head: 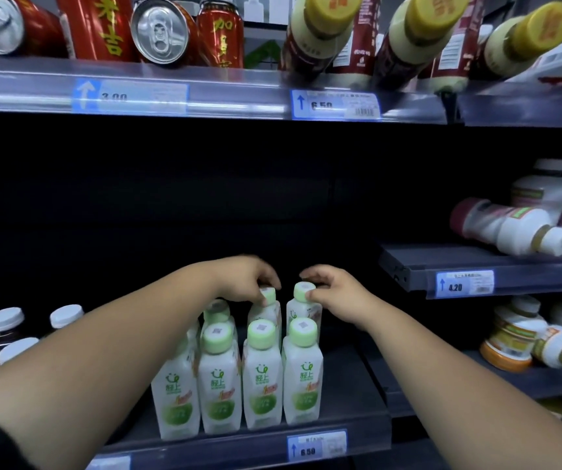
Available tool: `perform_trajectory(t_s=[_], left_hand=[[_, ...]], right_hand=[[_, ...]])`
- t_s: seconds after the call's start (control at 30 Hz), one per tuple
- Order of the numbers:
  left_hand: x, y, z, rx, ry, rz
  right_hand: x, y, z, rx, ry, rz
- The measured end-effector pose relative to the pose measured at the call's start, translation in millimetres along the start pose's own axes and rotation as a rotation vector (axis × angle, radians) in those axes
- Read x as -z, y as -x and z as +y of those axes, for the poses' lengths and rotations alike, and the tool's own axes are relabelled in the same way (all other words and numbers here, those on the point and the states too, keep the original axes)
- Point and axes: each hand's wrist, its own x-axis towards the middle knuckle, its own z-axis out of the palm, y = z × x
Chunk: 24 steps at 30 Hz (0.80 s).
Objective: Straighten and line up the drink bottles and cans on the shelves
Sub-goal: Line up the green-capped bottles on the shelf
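Dim overall; shelf recess behind the green-capped bottles [262,374] black. Upper price strip [130,96] blurred; frame edges bowed.

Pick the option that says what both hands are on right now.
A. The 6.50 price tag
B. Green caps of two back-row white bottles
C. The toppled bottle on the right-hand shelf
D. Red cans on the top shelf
B: the left hand pinches the green cap of the left back-row bottle, and the right hand pinches the cap of the right back-row bottle beside it.
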Motion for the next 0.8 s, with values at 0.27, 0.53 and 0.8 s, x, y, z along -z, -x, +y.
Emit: perform_trajectory(t_s=[0.27,0.53,0.8], left_hand=[[-3,-3,1,0.029,0.006,0.024],[-1,4,-3,0.056,0.058,0.018],[-6,9,-1,0.06,0.079,0.031]], right_hand=[[0,3,3,-0.003,0.014,0.0],[0,7,-7,0.061,0.083,-0.009],[-4,10,-9,0.012,0.054,0.04]])
